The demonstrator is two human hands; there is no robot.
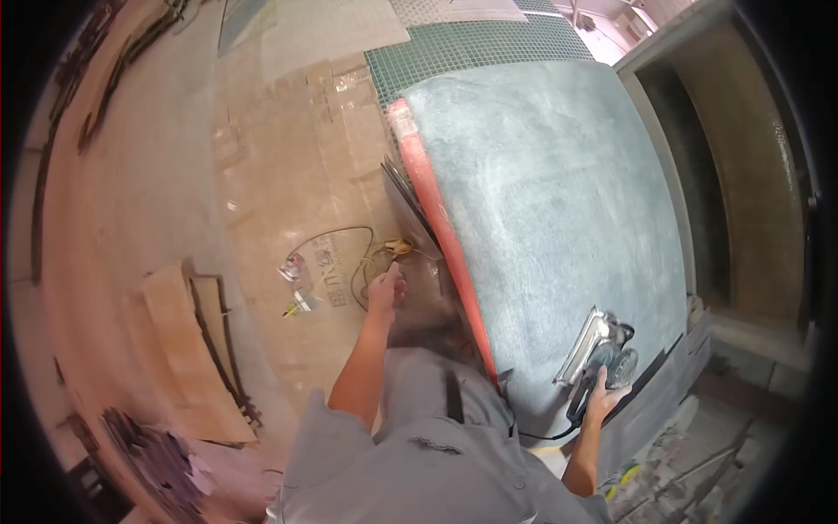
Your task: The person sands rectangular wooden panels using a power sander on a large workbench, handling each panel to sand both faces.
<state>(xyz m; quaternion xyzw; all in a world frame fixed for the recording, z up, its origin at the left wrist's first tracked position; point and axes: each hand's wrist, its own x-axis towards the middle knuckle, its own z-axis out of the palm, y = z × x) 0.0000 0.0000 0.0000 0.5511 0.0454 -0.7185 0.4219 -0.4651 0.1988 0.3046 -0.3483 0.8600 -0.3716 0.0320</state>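
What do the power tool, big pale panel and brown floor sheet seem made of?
Power tool: probably hard plastic, dark and fairly matte, plus a silvery part whose bright glints suggest metal.
Pale panel: cloudy, dull blue-grey surface; perhaps coated wood or composite, but the look leaves it open.
Brown floor sheet: likely cardboard, judging by its tan colour, dark printing and shiny, tape-like patches.

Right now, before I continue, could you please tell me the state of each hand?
Left hand: fingers partly curled near the yellowish bundle; whether it grips anything cannot be told.
Right hand: closed, holding the electric sander.
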